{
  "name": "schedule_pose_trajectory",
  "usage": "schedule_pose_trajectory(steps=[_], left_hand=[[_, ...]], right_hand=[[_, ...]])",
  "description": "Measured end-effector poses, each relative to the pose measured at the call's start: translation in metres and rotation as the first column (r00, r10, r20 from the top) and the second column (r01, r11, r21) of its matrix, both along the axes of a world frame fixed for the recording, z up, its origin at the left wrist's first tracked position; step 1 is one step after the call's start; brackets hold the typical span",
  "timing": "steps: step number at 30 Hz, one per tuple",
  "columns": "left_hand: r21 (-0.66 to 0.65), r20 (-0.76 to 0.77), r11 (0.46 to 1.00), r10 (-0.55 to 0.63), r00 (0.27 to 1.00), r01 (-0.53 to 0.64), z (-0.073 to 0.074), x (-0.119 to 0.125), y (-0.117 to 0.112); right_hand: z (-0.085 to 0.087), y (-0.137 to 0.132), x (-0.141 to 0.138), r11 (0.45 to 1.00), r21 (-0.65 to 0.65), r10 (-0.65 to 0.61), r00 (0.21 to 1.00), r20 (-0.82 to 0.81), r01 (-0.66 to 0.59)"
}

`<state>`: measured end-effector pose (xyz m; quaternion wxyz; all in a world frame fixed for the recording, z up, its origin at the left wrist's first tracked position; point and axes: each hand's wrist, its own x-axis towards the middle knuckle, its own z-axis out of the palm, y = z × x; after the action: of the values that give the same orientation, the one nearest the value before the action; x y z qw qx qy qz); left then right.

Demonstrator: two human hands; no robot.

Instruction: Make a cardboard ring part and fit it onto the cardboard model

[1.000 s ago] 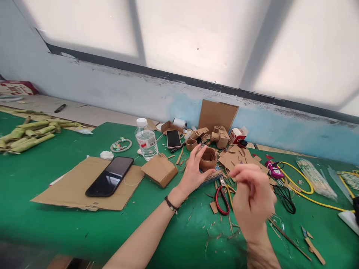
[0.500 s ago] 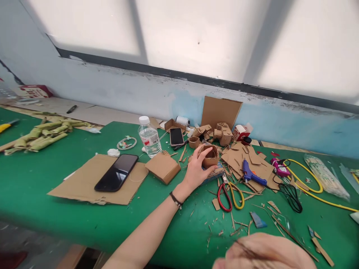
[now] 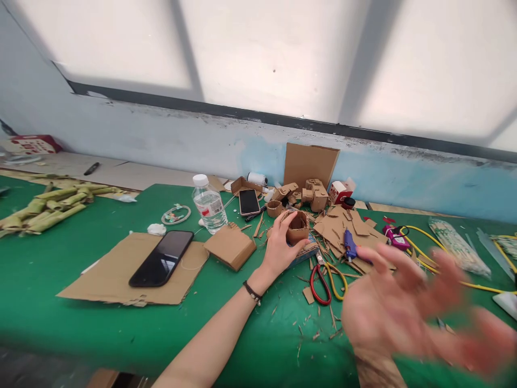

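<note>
My left hand reaches across the green table and grips a small round cardboard cup standing among cardboard scraps. My right hand hovers close to the camera at the lower right, motion-blurred, fingers spread apart with nothing in them. Red-handled scissors lie between the two hands. A blue glue gun rests on cardboard pieces just past the right hand.
A black phone lies on a cardboard sheet; a water bottle, a small cardboard box, a second phone and cardboard models stand behind. Yellow cable and skewers lie at right, bamboo pieces far left.
My right hand dropped toward the bottom edge, then came back up with fingers spread wide. My left hand stayed on the cardboard cup. The view shifted slightly.
</note>
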<state>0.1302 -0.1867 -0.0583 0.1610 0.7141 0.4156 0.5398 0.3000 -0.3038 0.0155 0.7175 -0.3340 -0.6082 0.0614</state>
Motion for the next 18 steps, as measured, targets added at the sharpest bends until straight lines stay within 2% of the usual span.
schedule_pose_trajectory(steps=[2, 4, 5, 7, 9, 11, 15, 18], left_hand=[[0.001, 0.066, 1.000, 0.025, 0.998, -0.025, 0.003, 0.005, 0.001], [-0.035, 0.127, 0.998, 0.059, 0.990, -0.055, 0.003, 0.009, 0.003], [-0.061, 0.142, 0.996, 0.074, 0.987, -0.066, 0.003, 0.011, 0.004], [-0.118, 0.138, 0.990, 0.090, 0.986, -0.073, 0.000, 0.012, 0.006], [-0.159, 0.117, 0.984, 0.099, 0.988, -0.080, -0.004, 0.012, 0.007], [-0.174, 0.093, 0.980, 0.114, 0.989, -0.097, -0.008, 0.011, 0.006], [-0.157, 0.037, 0.976, 0.161, 0.986, -0.153, -0.012, 0.012, 0.005], [-0.147, 0.023, 0.975, 0.172, 0.985, -0.167, -0.012, 0.012, 0.005]], right_hand=[[-0.011, 0.039, -0.003, 0.999, -0.037, -0.008, 1.000, -0.027, 0.007], [-0.028, 0.073, -0.006, 0.979, -0.200, 0.045, 0.999, -0.005, -0.046], [-0.038, 0.086, -0.007, 0.944, -0.319, 0.097, 0.995, 0.022, -0.085], [-0.057, 0.103, -0.010, 0.887, -0.433, 0.197, 0.979, 0.044, -0.159], [-0.072, 0.107, -0.014, 0.866, -0.475, 0.230, 0.969, 0.093, -0.160], [-0.079, 0.106, -0.018, 0.865, -0.491, 0.191, 0.973, 0.130, -0.104], [-0.082, 0.103, -0.021, 0.876, -0.483, 0.104, 0.974, 0.203, 0.007], [-0.083, 0.104, -0.020, 0.885, -0.465, 0.124, 0.974, 0.188, -0.023]])
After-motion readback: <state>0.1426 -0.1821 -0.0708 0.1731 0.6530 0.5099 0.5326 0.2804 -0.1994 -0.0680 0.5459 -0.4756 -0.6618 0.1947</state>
